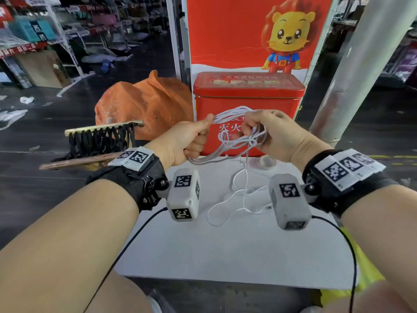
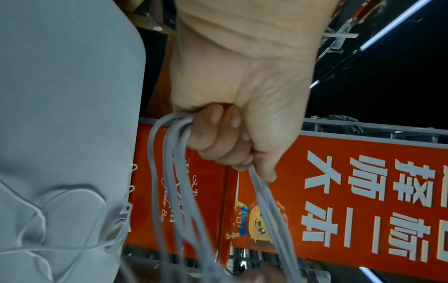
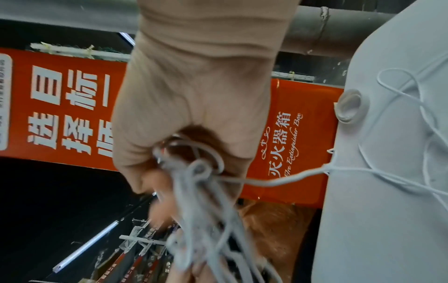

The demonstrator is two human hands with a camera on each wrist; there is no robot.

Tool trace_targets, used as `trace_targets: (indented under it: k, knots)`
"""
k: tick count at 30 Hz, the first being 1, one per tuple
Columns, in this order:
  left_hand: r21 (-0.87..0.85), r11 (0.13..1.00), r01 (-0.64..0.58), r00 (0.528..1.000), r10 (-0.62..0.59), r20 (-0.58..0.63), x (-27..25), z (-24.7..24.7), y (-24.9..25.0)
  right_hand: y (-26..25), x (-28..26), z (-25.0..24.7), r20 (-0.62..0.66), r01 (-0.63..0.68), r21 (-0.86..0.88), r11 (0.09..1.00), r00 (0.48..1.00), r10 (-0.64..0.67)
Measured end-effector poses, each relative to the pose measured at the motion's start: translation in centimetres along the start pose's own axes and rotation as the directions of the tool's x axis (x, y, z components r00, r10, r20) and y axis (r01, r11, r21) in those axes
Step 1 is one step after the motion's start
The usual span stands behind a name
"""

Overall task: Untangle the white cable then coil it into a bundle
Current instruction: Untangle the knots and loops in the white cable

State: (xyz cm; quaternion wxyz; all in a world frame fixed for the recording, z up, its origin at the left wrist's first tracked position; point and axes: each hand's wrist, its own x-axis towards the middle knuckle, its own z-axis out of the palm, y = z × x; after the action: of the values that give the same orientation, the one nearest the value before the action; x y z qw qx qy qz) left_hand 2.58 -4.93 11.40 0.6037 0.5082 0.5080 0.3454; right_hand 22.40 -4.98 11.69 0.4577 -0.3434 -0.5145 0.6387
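Left hand (image 1: 187, 141) fisted around several strands of white cable (image 1: 228, 116). Right hand (image 1: 268, 132) fingers curled, gripping other end of bunch, loops tangled there. Cable held above white table (image 1: 225, 249); loose tail trails down onto tabletop. Red box (image 1: 248, 96) behind.

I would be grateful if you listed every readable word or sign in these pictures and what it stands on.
"灭火器箱" and "Fire Extinguisher Box": front of the red box.
"选择历" and "目标一": white characters on the red banner.
Lid label on the red box, seen from the head view: too blurred to read.
Square coded markers on the wrist cameras: patterns, no words.
Shop signs far left: too blurred.
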Motion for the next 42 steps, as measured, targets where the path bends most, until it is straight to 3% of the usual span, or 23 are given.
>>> trace_targets:
  k: [2,5,8,11,15,17,20,21,23,26,31,34,40,42]
  knots:
    - [-0.016,1.000,-0.020,1.000,0.019,-0.022,0.1,-0.3,0.0,0.3,-0.2,0.5,0.040,-0.059,0.000,0.998,0.997,0.059]
    - [-0.032,0.999,-0.025,0.999,0.024,-0.023,0.0,-0.9,0.3,0.5,-0.5,0.4,0.034,-0.157,-0.230,0.961,0.985,0.169]
    - [0.021,1.000,-0.021,1.000,0.022,-0.009,0.0,-1.5,0.4,0.5,-0.7,0.7,0.080,-0.200,-0.459,0.865,0.961,0.265]
    - [0.108,0.994,-0.004,0.999,0.000,0.043,-0.3,-1.8,0.7,0.7,-0.3,0.7,0.144,-0.184,-0.674,0.716,0.917,0.371]
    - [0.229,0.973,0.038,0.987,-0.072,0.143,-0.8,-2.0,0.9,1.1,-0.3,1.4,0.206,-0.047,-0.885,0.462,0.852,0.482]
    - [0.255,0.966,0.043,0.980,-0.091,0.179,-0.9,-2.0,0.9,1.3,-0.2,1.7,0.224,-0.031,-0.904,0.427,0.817,0.532]
    - [0.193,0.980,0.047,0.971,-0.090,0.220,-1.0,-2.0,0.7,0.8,-0.2,1.6,0.258,-0.062,-0.890,0.452,0.749,0.611]
    - [0.160,0.986,0.046,0.969,-0.082,0.232,-0.9,-2.1,0.7,0.6,-0.2,1.4,0.260,-0.068,-0.880,0.470,0.758,0.598]
    - [0.104,0.993,0.050,0.963,-0.076,0.259,-0.6,-2.1,0.4,0.4,-0.1,0.9,0.223,-0.072,-0.866,0.495,0.830,0.511]
    - [0.030,0.994,0.105,0.940,-0.109,0.323,-0.5,-2.0,-0.2,0.5,0.0,0.2,0.165,-0.011,-0.917,0.399,0.900,0.404]
    - [0.031,0.991,0.131,0.918,-0.133,0.373,-1.0,-1.6,-0.6,0.7,-0.3,-0.2,0.145,-0.011,-0.945,0.326,0.881,0.451]
    - [0.090,0.987,0.131,0.943,-0.152,0.297,-0.7,-1.1,0.2,0.6,-0.3,0.0,0.156,-0.008,-0.925,0.379,0.903,0.400]
    - [0.265,0.945,0.195,0.887,-0.285,0.364,-0.9,-0.4,0.1,1.1,0.0,0.0,0.124,-0.032,-0.934,0.355,0.905,0.408]
    - [0.315,0.931,0.187,0.899,-0.291,0.328,-0.9,0.0,-0.1,1.3,0.1,-0.1,0.122,-0.036,-0.934,0.356,0.903,0.411]
